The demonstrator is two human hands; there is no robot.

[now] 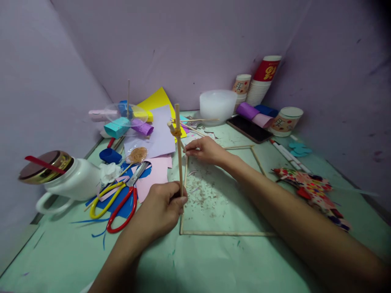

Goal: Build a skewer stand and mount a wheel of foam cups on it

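Bare forearms reach in from the lower edge of the head view, nearest the camera, over a pale green covered surface (214,260). At the end of one, the left hand (163,203) has its grip closed around a thin, pale wooden stick (179,162) that stands nearly upright. Near its top a yellowish rubber band (176,132) binds it to a second pale wooden stick (170,125), which slants down to the right hand (207,149); that grip is a narrow pinch of fingertips at the slanting stick's lower end.

Beneath both hands lies a rectangular frame of pale thin sticks (220,233), with brownish crumbs scattered inside. The right forearm crosses it, hiding part of its right side, and the left hand covers some of the left edge.

Left of the frame, scissors with one yellow and one red handle (130,189) lie over blue and pink paper, near a clear packet of tan rubber bands (138,155) and a white mug with a gold-rimmed brown lid (76,179). Behind stand a translucent white bowl (217,106) and stacked paper cups (259,91), with a black phone (252,129) lying in front. Further right are white markers (288,156) and a red floral cloth item (314,187).
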